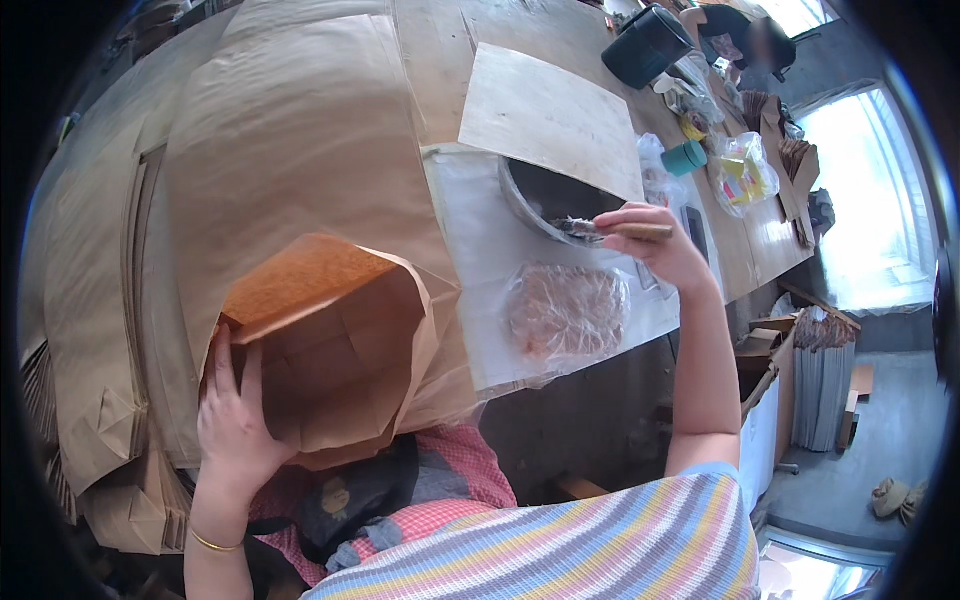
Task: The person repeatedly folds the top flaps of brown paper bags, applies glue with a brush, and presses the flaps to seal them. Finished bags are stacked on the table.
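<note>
A large brown paper bag (345, 390) gapes toward me at the table's near edge, with a darker orange-brown panel (305, 285) along its upper rim. My left hand (240, 425) grips the bag's left edge, fingers on the panel and thumb by the opening. To the right, my right hand (655, 245) is closed around the wooden handle of a brush (645, 231). Its bristle end is at the mouth of a round dark tub (513, 195). A pale flat board (550, 115) covers the tub's far part, so its contents are mostly hidden.
A clear plastic-wrapped parcel (570, 310) lies on white sheeting (475, 300) nearer than the tub. Stacked brown paper (290, 140) spreads across the left. A black container (647, 47), a teal cup (684, 158) and plastic bags (743, 173) stand farther right. Another person (745, 45) is at the far right.
</note>
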